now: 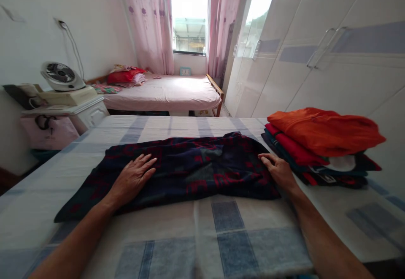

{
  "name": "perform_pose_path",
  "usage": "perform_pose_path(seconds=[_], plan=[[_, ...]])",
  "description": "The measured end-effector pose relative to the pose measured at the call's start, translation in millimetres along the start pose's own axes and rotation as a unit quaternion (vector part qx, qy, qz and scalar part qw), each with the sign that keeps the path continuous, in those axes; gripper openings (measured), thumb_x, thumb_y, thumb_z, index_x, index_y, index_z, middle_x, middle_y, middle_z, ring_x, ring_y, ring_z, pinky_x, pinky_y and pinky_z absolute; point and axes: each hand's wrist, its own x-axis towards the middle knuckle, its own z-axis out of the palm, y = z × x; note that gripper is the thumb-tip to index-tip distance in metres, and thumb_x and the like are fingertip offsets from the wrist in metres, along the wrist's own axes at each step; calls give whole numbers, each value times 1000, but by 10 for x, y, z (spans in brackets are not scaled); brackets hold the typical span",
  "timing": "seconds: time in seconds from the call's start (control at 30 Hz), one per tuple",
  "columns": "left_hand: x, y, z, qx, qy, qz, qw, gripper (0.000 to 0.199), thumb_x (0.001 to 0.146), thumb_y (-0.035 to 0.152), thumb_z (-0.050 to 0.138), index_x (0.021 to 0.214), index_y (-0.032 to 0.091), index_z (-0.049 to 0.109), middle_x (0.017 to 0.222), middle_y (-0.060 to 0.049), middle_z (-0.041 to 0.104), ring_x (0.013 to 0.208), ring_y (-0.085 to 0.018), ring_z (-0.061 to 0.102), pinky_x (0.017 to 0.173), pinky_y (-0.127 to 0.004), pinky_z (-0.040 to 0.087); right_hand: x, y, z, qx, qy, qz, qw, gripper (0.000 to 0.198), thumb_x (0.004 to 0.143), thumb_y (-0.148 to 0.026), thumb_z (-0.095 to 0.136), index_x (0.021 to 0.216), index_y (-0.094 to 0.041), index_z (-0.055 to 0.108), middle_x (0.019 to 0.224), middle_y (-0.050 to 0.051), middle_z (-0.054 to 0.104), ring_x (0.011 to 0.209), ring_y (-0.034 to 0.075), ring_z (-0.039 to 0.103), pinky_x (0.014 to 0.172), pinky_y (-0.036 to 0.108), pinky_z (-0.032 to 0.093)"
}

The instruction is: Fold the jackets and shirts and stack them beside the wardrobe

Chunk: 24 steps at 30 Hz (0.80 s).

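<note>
A dark navy garment with red and green patterning lies flat and long across the bed in front of me, looking like folded trousers, though I cannot tell for sure. Resting on its left part is my left hand, palm down with the fingers stretched out. My right hand is at the garment's right end, fingers slightly bent and apart, their tips at the cloth. Just beyond that hand sits a stack of folded clothes, topped by an orange garment.
Blue and white checked bedding covers the bed under the garment. White wardrobes line the right side. A second bed stands by the window. On the left, a fan sits above a cabinet, near a pink bag.
</note>
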Motion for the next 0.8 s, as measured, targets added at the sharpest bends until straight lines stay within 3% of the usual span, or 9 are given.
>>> perform_pose_path(seconds=[0.13, 0.37, 0.5, 0.6, 0.7, 0.8], plan=[[-3, 67, -55, -19, -14, -17, 1000, 52, 92, 48, 32, 132, 21, 50, 145, -8, 42, 138, -24, 28, 112, -45, 23, 42, 139, 126, -53, -20, -32, 998, 36, 80, -40, 44, 97, -20, 69, 106, 8, 68, 100, 26, 62, 89, 40, 46], [-10, 117, -83, -31, -5, -35, 999, 49, 91, 47, 35, 130, 23, 52, 144, -6, 44, 137, -23, 31, 112, -44, 24, 109, 266, 128, -45, -36, -46, 997, 39, 76, -43, 44, 97, -22, 68, 108, 8, 68, 101, 27, 62, 90, 42, 46], [-21, 143, -137, -36, 22, -57, 997, 44, 92, 46, 35, 124, 27, 58, 139, 0, 50, 132, -18, 40, 110, -33, 29, 120, 307, 133, -51, -37, -47, 997, 40, 75, -45, 44, 96, -23, 69, 107, 7, 69, 100, 28, 63, 87, 42, 48], [-62, 71, -254, -18, 79, -133, 988, 49, 94, 44, 26, 121, 23, 60, 137, -2, 52, 127, -16, 44, 107, -26, 31, 134, 321, 131, -55, -42, -46, 997, 42, 74, -47, 44, 96, -23, 69, 107, 7, 69, 101, 28, 63, 88, 43, 48], [-152, -105, -383, 21, 132, -255, 958, 53, 93, 43, 24, 126, 14, 54, 137, -13, 49, 127, -27, 43, 107, -38, 31, 145, 334, 119, -54, -52, -45, 996, 43, 73, -48, 44, 97, -23, 69, 109, 8, 68, 101, 29, 63, 87, 43, 48], [-242, -290, -479, 42, 126, -346, 929, 59, 89, 48, 28, 122, 8, 54, 125, -22, 56, 119, -36, 48, 97, -49, 38, 155, 343, 110, -51, -59, -36, 996, 43, 73, -48, 44, 97, -24, 69, 110, 8, 68, 101, 29, 63, 87, 43, 48]])
